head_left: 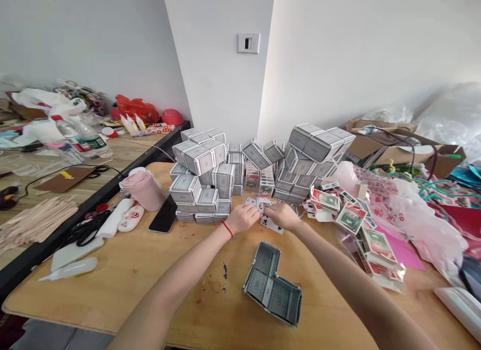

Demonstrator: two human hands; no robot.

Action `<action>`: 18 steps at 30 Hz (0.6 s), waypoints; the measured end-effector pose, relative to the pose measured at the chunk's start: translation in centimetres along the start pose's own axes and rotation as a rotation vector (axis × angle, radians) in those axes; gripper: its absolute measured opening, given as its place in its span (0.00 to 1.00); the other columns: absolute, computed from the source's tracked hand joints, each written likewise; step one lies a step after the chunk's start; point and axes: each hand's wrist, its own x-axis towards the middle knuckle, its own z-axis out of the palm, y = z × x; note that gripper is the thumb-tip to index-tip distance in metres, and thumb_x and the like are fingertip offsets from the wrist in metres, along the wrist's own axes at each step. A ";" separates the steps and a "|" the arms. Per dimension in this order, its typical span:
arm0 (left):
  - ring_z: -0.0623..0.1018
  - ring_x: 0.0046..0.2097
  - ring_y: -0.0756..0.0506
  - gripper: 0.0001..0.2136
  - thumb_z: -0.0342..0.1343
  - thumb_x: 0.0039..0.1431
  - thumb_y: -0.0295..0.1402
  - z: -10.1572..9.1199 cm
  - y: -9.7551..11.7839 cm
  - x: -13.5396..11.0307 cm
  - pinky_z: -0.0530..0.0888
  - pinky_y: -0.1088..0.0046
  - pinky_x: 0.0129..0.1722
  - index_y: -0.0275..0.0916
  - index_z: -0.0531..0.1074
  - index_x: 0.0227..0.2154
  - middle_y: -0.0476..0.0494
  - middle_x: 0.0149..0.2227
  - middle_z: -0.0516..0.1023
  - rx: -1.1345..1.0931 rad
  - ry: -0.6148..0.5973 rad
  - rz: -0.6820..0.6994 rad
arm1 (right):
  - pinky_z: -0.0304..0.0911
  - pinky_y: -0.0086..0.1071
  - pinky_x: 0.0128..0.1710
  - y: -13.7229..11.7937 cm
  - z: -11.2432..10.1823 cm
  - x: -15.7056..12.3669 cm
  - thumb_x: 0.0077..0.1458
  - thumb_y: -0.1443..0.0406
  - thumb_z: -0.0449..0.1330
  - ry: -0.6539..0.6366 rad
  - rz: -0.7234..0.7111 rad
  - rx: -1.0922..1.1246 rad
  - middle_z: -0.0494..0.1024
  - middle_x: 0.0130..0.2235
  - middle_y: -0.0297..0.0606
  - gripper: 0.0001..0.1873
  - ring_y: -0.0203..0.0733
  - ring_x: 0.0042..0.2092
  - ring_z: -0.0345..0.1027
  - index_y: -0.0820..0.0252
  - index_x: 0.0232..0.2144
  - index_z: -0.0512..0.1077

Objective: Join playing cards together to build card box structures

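- Both forearms stretch straight out from the near edge of the wooden table [112, 290], converging until the two hands meet side by side near the middle.
- The left hand [243, 218], with a red string at the wrist, lies palm down with fingers curled onto the loose playing cards [267, 214]; it seems to be pinching one, though the cards are too small to be sure.
- The right hand [282, 215] is also knuckles-up, its fingertips closed down on the same small spread of cards, touching the left hand.
- The cards lie face up on the table just in front of the stack of card cubes [205, 177], which rises behind the hands; a second heap of cubes [315, 154] stands to the right against the wall.
- Between the forearms, nearer the person, sits an L-shaped piece of folded cards [272, 289], apart from both hands.
- Open tabletop runs along the near left side; a black phone [164, 215], a pink roll [145, 189] and scissors [86, 229] crowd the left edge.
- To the right, red and green card boxes [351, 217] and pink plastic bags [421, 214] fill the table up to its edge, leaving little room there.
- The boxes carry print, but none of it is readable from here; a water bottle [80, 137] on the far bench has a green label, also illegible.
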 end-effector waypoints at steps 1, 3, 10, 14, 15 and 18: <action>0.69 0.34 0.47 0.15 0.37 0.60 0.34 0.2 0.3 -0.3 0.65 0.70 0.32 0.36 0.67 0.26 0.43 0.27 0.69 0.002 0.015 -0.042 | 0.51 0.27 0.27 -0.6 0.5 -0.3 0.56 0.66 0.45 0.026 0.121 0.070 0.70 0.23 0.37 0.13 0.36 0.26 0.61 0.60 0.25 0.66; 0.70 0.35 0.46 0.13 0.38 0.60 0.33 0.7 1.1 -0.6 0.67 0.70 0.33 0.37 0.67 0.30 0.43 0.29 0.70 -0.033 0.050 -0.141 | 0.51 0.26 0.24 -1.6 1.6 -1.0 0.56 0.62 0.45 0.062 0.328 0.291 0.69 0.21 0.33 0.13 0.35 0.23 0.61 0.58 0.24 0.65; 0.71 0.44 0.45 0.14 0.42 0.58 0.30 3.7 3.7 -0.4 0.71 0.67 0.40 0.38 0.59 0.48 0.39 0.43 0.70 -0.328 0.194 -0.516 | 0.53 0.27 0.18 -2.6 5.1 -1.8 0.47 0.51 0.53 0.379 0.715 0.905 0.66 0.16 0.29 0.16 0.35 0.17 0.59 0.58 0.27 0.64; 0.72 0.46 0.45 0.15 0.43 0.56 0.27 4.9 3.7 -0.5 0.71 0.66 0.43 0.38 0.59 0.48 0.39 0.44 0.71 -0.384 0.292 -0.629 | 0.52 0.27 0.21 -3.1 5.7 -1.3 0.44 0.51 0.55 0.507 0.785 0.731 0.66 0.17 0.31 0.17 0.35 0.20 0.59 0.59 0.24 0.66; 0.72 0.46 0.45 0.16 0.43 0.56 0.27 5.1 3.6 -0.5 0.71 0.66 0.44 0.38 0.59 0.48 0.38 0.44 0.71 -0.386 0.304 -0.641 | 0.52 0.27 0.21 -3.2 5.8 -1.1 0.45 0.51 0.55 0.507 0.788 0.664 0.67 0.18 0.32 0.17 0.36 0.21 0.59 0.59 0.21 0.66; 0.73 0.45 0.45 0.17 0.43 0.56 0.27 5.3 3.2 -0.9 0.72 0.67 0.42 0.37 0.59 0.50 0.38 0.44 0.72 -0.375 0.287 -0.657 | 0.52 0.28 0.24 -3.3 5.9 -0.9 0.47 0.53 0.53 0.507 0.765 0.510 0.68 0.23 0.35 0.17 0.37 0.24 0.60 0.59 0.18 0.66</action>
